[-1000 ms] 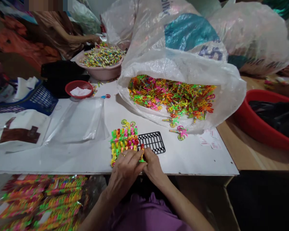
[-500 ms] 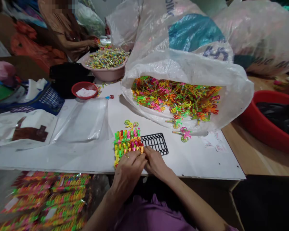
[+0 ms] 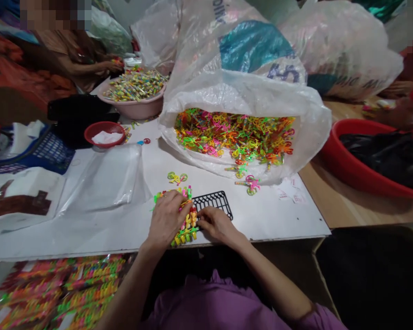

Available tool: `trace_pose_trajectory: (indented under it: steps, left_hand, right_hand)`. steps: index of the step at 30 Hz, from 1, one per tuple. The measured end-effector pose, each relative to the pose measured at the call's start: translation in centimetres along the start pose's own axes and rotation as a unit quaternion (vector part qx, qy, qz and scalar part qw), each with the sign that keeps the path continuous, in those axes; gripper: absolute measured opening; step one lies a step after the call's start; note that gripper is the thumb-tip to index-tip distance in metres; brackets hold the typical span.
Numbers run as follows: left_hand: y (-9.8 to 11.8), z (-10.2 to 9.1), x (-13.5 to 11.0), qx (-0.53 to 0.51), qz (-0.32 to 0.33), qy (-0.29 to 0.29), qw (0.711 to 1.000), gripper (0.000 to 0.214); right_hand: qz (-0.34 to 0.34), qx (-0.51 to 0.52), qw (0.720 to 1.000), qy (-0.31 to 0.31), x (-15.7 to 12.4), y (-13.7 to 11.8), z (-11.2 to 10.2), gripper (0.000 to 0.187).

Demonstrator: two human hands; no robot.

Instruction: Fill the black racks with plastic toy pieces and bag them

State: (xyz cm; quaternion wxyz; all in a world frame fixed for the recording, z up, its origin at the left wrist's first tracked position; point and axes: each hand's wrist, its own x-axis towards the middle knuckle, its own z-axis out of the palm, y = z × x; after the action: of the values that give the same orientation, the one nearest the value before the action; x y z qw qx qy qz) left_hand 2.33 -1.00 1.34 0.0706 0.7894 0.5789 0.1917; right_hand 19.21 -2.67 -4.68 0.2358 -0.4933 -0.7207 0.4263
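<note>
My left hand [image 3: 168,216] lies over a packed block of small colourful plastic toys [image 3: 185,235], its fingers curled down on their tops and hiding much of the block. Red, yellow, green and pink pieces show at its edges. At the block's right side, my right hand [image 3: 217,223] has thumb and fingers pinched together; whatever sits between them is too small to tell. Partly behind that hand is a black plastic grid rack [image 3: 223,200], with bare slots on its right part. Just beyond the block lies a loose yellow and green wheeled toy [image 3: 177,178].
A large white sack [image 3: 316,133] spills similar toys [image 3: 223,133] at the back. Clear plastic bags [image 3: 113,178] lie left, near a small red bowl [image 3: 120,136] and a pink basin [image 3: 137,109]. A red tub [image 3: 333,137] stands right. Packed bags [image 3: 86,288] sit below the table edge.
My left hand has moved up and left onto the top of the block, uncovering its front rows. My right hand has parted from it slightly. The whole view has shifted.
</note>
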Motion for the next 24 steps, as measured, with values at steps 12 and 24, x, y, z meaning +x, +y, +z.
trace_pose_trajectory:
  steps: [12, 24]
  left_hand:
    - [0.4, 0.8, 0.4, -0.013, 0.049, 0.019, 0.999, 0.030]
    - [-1.0, 1.6, 0.2, -0.007, 0.100, 0.020, 0.995, 0.025]
  right_hand:
    - [0.123, -0.444, 0.880, 0.115, 0.8, 3.4, -11.2, 0.023]
    - [0.231, -0.370, 0.884, 0.168, -5.8, 3.9, -9.1, 0.018]
